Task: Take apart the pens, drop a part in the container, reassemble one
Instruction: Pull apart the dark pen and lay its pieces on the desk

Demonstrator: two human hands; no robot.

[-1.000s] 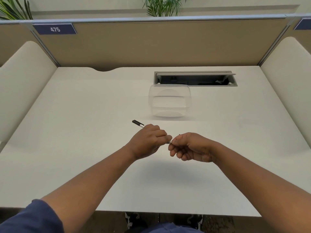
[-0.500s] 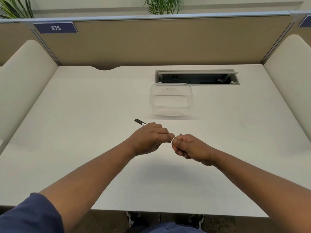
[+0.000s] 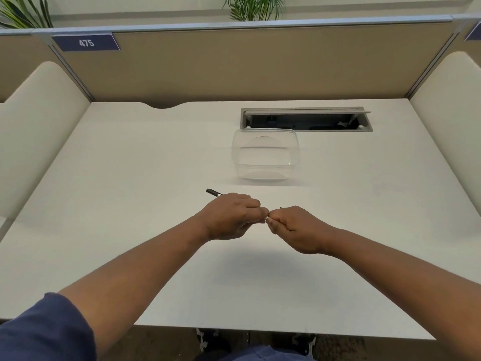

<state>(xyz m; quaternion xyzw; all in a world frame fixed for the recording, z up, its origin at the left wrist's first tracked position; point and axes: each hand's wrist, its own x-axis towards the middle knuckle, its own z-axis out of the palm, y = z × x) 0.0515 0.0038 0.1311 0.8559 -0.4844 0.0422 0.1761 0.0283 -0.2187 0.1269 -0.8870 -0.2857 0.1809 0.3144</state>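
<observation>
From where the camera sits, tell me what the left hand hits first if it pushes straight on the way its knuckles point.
The left hand points rightward, so it would meet the right hand at once; their fingers already nearly touch around the pen. The clear container lies farther back, out of that line.

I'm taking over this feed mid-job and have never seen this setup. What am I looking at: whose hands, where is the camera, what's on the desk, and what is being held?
There is no machine here: a person works with two bare hands. The single picture comes from a wide-angle camera worn on the person's head, looking forward and down, so the arms reach in from the bottom.

The left hand is closed around a pen; only its dark end sticks out behind the hand. The right hand pinches the pen's other end, where a small white bit shows between the fingertips. The hands nearly touch, above the white desk.

Beyond them stands a clear plastic container, open and apparently empty. Behind it is an open cable slot in the desk.
</observation>
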